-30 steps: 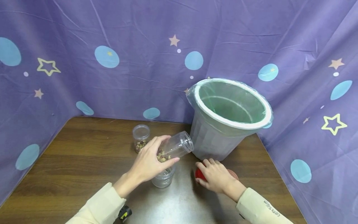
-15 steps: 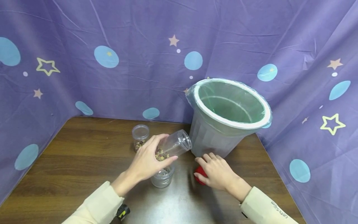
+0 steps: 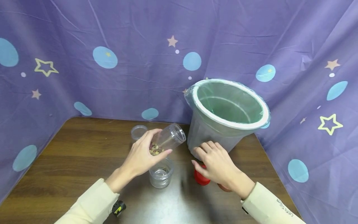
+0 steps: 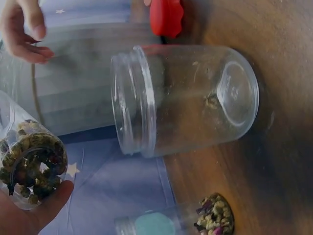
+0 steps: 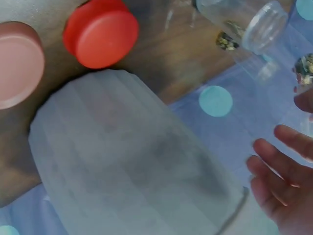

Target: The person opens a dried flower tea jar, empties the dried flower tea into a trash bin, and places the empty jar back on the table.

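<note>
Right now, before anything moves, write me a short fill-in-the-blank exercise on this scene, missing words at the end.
1. The hand gripping the tilted jar is the person's ____ one.
2. The other hand is holding ____.
3. Beside the pink lid-like piece lies another lid-like piece, coloured ____.
4. Counting the gripped one, the clear jars in the head view number ____.

Missing words: left; nothing; red; three.
</note>
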A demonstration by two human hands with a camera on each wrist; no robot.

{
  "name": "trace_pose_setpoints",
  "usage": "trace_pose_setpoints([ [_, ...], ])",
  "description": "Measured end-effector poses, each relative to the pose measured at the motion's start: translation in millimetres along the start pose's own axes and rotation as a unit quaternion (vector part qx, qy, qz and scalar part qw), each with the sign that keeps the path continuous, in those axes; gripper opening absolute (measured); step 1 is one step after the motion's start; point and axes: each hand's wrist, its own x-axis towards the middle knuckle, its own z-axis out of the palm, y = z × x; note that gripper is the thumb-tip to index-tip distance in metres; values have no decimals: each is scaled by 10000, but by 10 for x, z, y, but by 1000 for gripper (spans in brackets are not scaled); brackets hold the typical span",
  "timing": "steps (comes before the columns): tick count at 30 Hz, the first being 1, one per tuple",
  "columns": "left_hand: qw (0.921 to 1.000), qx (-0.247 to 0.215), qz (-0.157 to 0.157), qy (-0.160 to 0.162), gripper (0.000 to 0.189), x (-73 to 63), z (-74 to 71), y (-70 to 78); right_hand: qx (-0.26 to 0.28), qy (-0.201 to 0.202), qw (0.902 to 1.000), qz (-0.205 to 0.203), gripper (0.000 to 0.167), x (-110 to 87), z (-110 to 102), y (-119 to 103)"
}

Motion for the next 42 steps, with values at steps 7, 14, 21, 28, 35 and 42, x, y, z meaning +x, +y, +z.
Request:
trace_pose_setpoints([
  [7,10000,18,21,-60,70,63,-55,12,194,756,9969,-130,23,156,-149,38],
  [14,9994,255,14,-235,72,141,-107,60,173,944,9949,-324,21,310,-326,124],
  [21,9979,552,103,-323,73,239,-177,86,172,1116,9927,-426,19,462,-484,189],
  [28,9973,607,105,-411,76,316,-201,116,223,1477,9885,-230,20,607,-613,321],
  [35,9975,600,172,-332,75,419,-254,182,286,1542,9876,99,19,659,-664,470],
  [42,9977,545,361,-194,73,576,-344,249,211,1413,9887,456,23,639,-719,634],
])
